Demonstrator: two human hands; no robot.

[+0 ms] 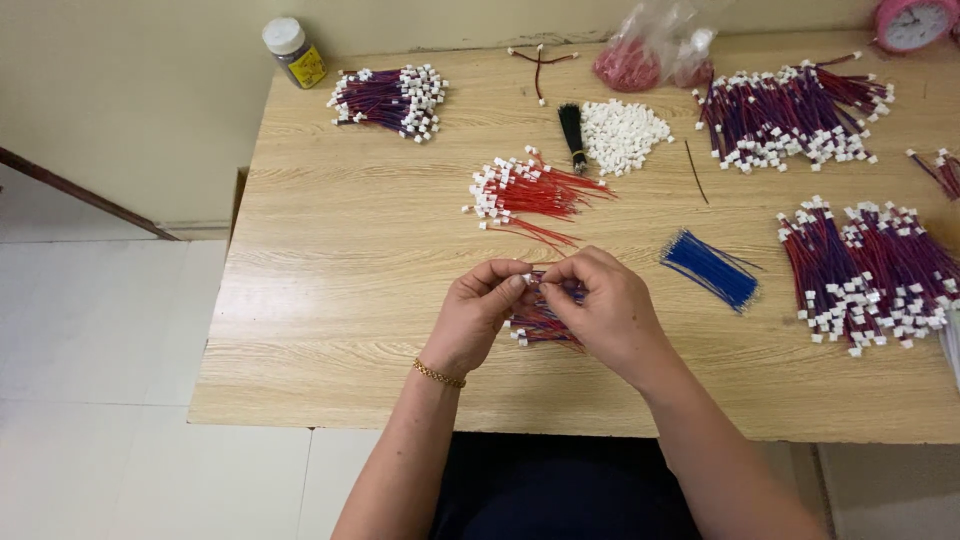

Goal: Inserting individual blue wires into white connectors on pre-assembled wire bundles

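Wooden table [330, 300] against a pale wall, white tiled floor to the left. Left hand [478, 310] and right hand [605, 305] meet at the near centre, both pinched shut on a small white connector [527, 279]. Its red-and-blue wires [540, 322] trail toward the near side, under the hands. Loose red wires [530, 190] lie just beyond; blue wire bundle [712, 268] to the right.

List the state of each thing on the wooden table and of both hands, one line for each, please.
Left hand: shut, pinching a small white plastic connector.
Right hand: shut, fingertips at the same connector.
Small glass jar with white lid: upright, closed.
Clear plastic bag of red parts: open or closed, cannot tell.
Bundle of blue wires: lying loose, without connectors.
Pile of red wires with white connectors: fanned out.
Heap of white connectors: loose.
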